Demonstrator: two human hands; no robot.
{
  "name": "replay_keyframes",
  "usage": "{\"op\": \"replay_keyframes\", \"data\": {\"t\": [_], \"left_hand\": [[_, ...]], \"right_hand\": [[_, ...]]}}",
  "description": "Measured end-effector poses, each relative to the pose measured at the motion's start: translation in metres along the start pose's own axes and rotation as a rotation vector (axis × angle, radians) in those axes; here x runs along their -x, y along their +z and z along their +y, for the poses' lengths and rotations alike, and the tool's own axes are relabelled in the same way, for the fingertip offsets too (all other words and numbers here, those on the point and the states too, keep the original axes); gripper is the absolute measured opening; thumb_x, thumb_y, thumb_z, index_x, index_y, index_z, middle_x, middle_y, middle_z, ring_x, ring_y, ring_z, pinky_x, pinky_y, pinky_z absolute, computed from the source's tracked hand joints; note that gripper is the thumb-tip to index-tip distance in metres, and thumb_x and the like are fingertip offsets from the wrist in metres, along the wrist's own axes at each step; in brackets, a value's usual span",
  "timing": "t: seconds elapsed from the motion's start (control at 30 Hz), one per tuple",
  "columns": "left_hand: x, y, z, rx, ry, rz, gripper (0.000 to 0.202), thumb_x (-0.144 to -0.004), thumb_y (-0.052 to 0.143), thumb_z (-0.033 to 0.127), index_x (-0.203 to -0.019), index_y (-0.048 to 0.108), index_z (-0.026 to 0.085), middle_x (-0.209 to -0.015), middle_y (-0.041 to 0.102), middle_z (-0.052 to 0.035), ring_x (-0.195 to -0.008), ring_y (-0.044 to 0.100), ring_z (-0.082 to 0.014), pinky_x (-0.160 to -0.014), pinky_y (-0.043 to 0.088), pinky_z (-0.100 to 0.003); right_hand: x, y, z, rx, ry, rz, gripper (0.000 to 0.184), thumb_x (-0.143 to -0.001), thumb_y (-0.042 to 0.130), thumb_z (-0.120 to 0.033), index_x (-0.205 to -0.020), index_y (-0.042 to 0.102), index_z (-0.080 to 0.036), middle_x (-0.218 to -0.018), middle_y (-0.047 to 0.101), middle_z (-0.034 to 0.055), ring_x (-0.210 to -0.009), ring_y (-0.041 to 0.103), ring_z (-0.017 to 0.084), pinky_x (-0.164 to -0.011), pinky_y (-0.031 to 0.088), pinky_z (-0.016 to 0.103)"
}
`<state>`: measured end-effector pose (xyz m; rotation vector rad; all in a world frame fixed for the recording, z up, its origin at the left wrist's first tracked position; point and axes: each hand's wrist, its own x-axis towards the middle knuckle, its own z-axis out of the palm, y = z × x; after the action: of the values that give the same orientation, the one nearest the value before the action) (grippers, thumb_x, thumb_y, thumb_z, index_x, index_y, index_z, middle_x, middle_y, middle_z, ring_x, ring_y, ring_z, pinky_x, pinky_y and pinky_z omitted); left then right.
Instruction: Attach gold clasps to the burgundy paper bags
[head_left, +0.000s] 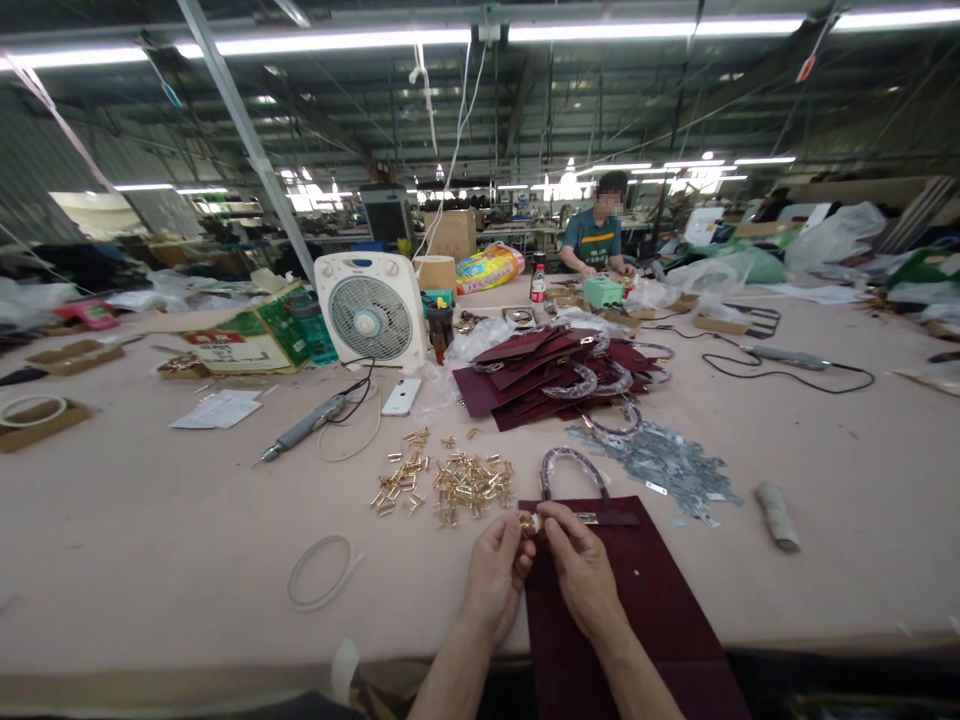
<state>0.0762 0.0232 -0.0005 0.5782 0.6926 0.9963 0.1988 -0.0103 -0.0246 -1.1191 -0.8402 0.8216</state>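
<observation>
My left hand (495, 572) and right hand (577, 565) jointly pinch a small shiny gold fitting (527, 523) above flat burgundy leather panel (645, 600).

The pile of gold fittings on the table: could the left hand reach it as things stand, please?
Probably yes. The pile of gold fittings lies beyond the left hand with only table between, though that hand and the right hand both pinch a gold piece.

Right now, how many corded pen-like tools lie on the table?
2. One corded tool lies before the fan; another corded tool lies right of the maroon pile. Clutter may hide others.
</observation>
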Motion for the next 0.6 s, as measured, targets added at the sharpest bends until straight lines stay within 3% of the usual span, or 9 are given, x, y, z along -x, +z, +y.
{"op": "replay_keyframes", "data": {"t": [0.1, 0.43, 0.6], "left_hand": [[-0.001, -0.001, -0.002, -0.002, -0.003, -0.013, 0.051, -0.07, 0.093, 0.051, -0.097, 0.077, 0.011, -0.072, 0.065, -0.0002, -0.057, 0.053, -0.0022, -0.052, 0.045, -0.009], [-0.004, -0.008, -0.007, 0.011, 0.001, 0.019, 0.052, -0.069, 0.093, 0.054, -0.094, 0.076, 0.012, -0.065, 0.063, 0.0017, -0.052, 0.051, -0.0021, -0.05, 0.041, -0.009], [-0.003, -0.007, -0.01, -0.149, 0.15, 0.025, 0.051, -0.078, 0.084, 0.059, -0.099, 0.078, 0.013, -0.065, 0.065, -0.0003, -0.055, 0.053, -0.0054, -0.052, 0.043, -0.013]], "right_hand": [[0.001, -0.001, -0.002, 0.135, -0.058, -0.049, 0.029, -0.095, 0.071, -0.048, -0.112, 0.081, -0.027, -0.127, 0.071, 0.0077, -0.123, 0.062, 0.027, -0.107, 0.05, 0.039], [0.008, 0.009, -0.017, 0.369, -0.25, -0.11, 0.025, -0.101, 0.063, -0.037, -0.118, 0.08, -0.031, -0.111, 0.07, 0.0061, -0.106, 0.068, 0.022, -0.096, 0.054, 0.033], [0.008, 0.004, -0.018, 0.321, -0.184, -0.069, 0.027, -0.1, 0.063, -0.042, -0.116, 0.081, -0.029, -0.119, 0.071, 0.0076, -0.114, 0.066, 0.024, -0.101, 0.052, 0.035]]}}
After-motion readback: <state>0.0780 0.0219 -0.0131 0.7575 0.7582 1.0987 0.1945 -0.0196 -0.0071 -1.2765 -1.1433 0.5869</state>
